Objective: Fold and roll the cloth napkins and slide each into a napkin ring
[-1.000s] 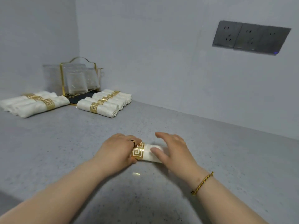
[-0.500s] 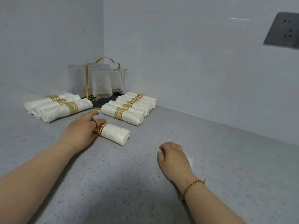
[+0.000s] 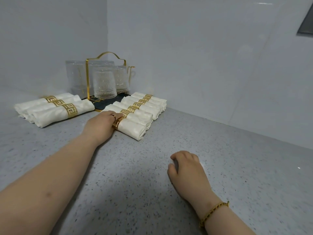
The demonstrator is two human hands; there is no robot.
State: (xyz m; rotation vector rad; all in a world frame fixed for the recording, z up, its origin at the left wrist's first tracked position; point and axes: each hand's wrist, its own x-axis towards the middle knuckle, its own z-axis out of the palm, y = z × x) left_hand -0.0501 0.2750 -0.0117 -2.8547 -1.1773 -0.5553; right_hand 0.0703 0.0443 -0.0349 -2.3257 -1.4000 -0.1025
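Placing step: left hand (image 3: 103, 123), grip curled round the ring (image 3: 118, 123) end, parks the finished napkin roll (image 3: 133, 129) on the counter (image 3: 220, 167) against the right-side row (image 3: 144, 106); right hand (image 3: 186, 168) idles loosely curled, holding nothing; next move likely release and square it up.

Left arm (image 3: 50, 180) extended forward, forearm bare, elbow out of view. Left hand (image 3: 101, 124) palm down, knuckles up, fingers curled over one end of rolled napkin (image 3: 133, 130), gripping it. Finger band (image 3: 113, 116) on one finger. Right hand (image 3: 185, 168) nearer body, palm down, fingers loosely curled under, holding nothing. Right forearm (image 3: 225, 224) bare; gold bracelet (image 3: 215, 209) at wrist. Hands well apart.
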